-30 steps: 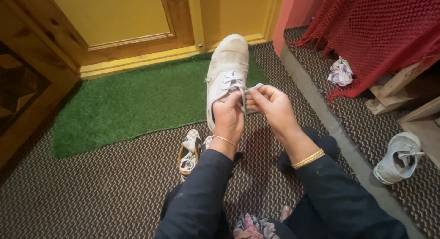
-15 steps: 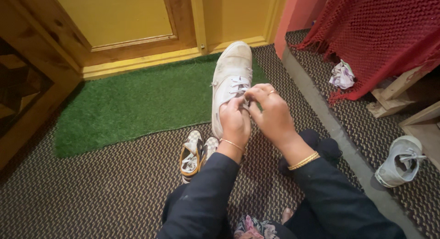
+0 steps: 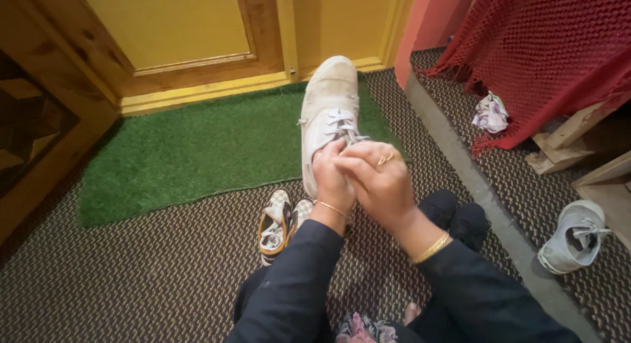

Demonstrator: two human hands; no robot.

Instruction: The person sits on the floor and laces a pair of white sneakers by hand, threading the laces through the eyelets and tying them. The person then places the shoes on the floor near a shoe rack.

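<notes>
A worn white lace-up sneaker point(image 3: 328, 100) lies toe-away on the woven floor mat, partly over the green turf mat point(image 3: 190, 149). My left hand point(image 3: 330, 175) grips the shoe's near side by the laces point(image 3: 340, 125). My right hand point(image 3: 371, 179), with a ring and a gold bangle, is closed over the lace ends just beside the left hand, and it hides them. Both sleeves are dark.
A small checkered shoe point(image 3: 275, 219) lies near my left forearm. A second white sneaker point(image 3: 573, 234) sits at the right by wooden furniture. A red knitted cloth point(image 3: 545, 54) hangs at the upper right, crumpled paper point(image 3: 490, 112) below it. A yellow door point(image 3: 197, 27) stands ahead.
My right hand has drawn back toward me and closed over the laces beside the left hand; a second ago it held a lace end out to the right.
</notes>
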